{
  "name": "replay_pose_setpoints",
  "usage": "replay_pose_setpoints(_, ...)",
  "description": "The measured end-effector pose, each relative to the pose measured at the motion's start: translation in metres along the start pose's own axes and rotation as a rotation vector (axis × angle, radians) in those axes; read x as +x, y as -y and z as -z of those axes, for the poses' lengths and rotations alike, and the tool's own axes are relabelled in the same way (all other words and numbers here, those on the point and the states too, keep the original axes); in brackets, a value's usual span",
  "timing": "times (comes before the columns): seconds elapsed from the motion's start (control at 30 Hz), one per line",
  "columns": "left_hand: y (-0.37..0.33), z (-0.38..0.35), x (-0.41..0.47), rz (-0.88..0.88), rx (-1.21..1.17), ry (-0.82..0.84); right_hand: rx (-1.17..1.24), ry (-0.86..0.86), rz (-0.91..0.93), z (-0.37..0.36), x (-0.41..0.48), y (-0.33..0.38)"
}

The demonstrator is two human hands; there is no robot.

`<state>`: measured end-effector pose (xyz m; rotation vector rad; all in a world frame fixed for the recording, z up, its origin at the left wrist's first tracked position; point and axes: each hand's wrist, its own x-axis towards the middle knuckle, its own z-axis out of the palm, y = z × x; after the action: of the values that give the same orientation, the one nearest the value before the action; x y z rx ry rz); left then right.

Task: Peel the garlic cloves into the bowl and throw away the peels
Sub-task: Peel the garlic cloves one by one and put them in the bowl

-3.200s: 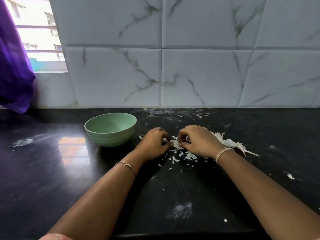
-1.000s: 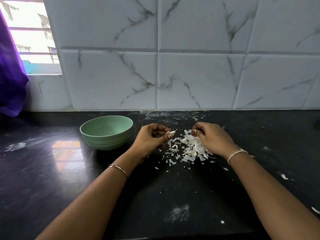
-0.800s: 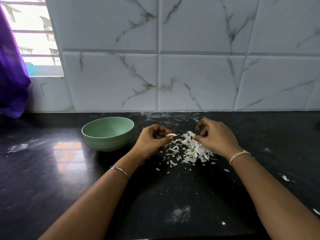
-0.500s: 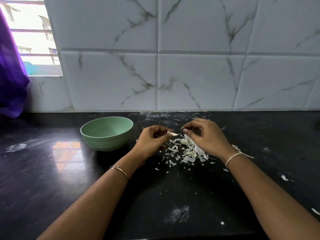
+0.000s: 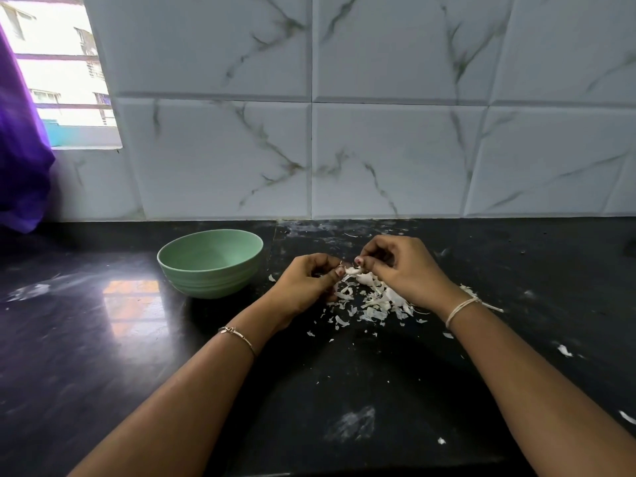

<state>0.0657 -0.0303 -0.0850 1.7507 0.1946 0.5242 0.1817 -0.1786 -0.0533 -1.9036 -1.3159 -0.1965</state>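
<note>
Bowl (image 5: 210,263) left of peels (image 5: 373,297)

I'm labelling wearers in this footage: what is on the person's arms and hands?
Both forearms are bare, no sleeves in view. Above the left hand sits a thin metal bracelet with a small knot; above the right hand, a pale thread band. Nails show dark red polish.

Head camera looks down, close, onto counter (image 5: 103,339).

The left hand (image 5: 303,284) and right hand (image 5: 402,270) meet, pinching.
</note>
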Motion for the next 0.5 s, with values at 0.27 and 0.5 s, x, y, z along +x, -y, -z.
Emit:
replay_pose_setpoints(0.27, -0.0007, -0.0002, 0.0003, 0.028, -0.098, -0.003, 0.196, 0.093, -0.055, -0.003, -0.0011, 0.0029)
replay_pose_setpoints(0.5, -0.0004, 0.0005, 0.0036, 0.004, -0.049, -0.062, 0.209, 0.037, -0.075, 0.0018, 0.0, -0.0002)
